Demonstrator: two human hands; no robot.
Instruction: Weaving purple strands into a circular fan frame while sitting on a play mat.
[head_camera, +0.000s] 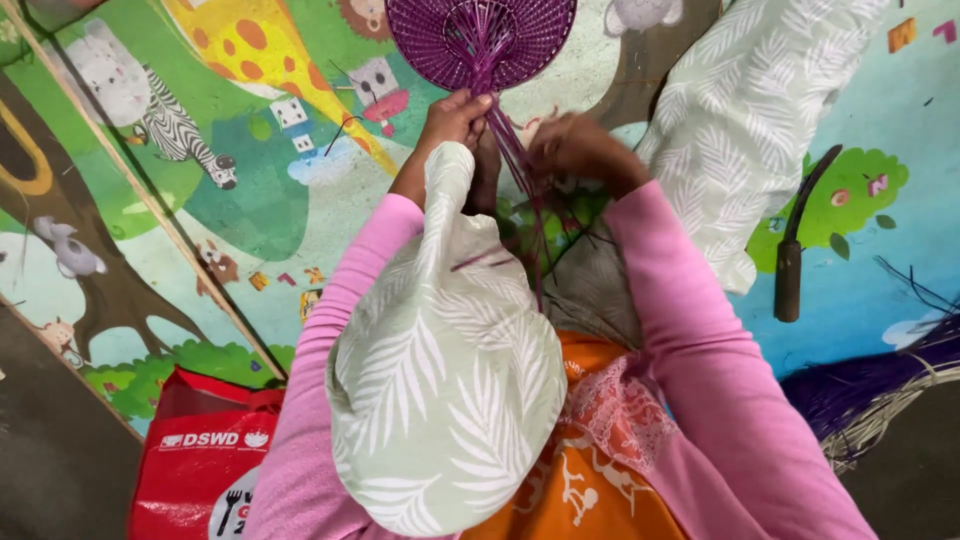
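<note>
Several risks can be judged from how things lie, listed from the largest thing down to the smallest:

- Play mat (250, 210): the work is done seated on the bright animal-print mat, and any strand let go could be lost against its busy colours.
- Leaf-print cloth (450, 380): a knee draped in pale green cloth is raised between the arms, part of the strands is hidden by it, and a crossing could be missed there.
- Woven purple fan (480, 35): it lies on the mat at the top of the view, just above both hands, its strands running down between them; a hard pull could distort the finished weave.
- Curved knife (795, 240): it rests on the mat to the right, apart from the hands, and could be brushed by a sleeve.
- Left hand (455, 120): it is closed around the strands at the fan's neck; if loosened, tension would be lost.
- Right hand (575, 145): it is blurred, so its grasp cannot be told.
- Loose purple strands (525, 190): thin and tangled, they could snap or cross wrongly.
</note>
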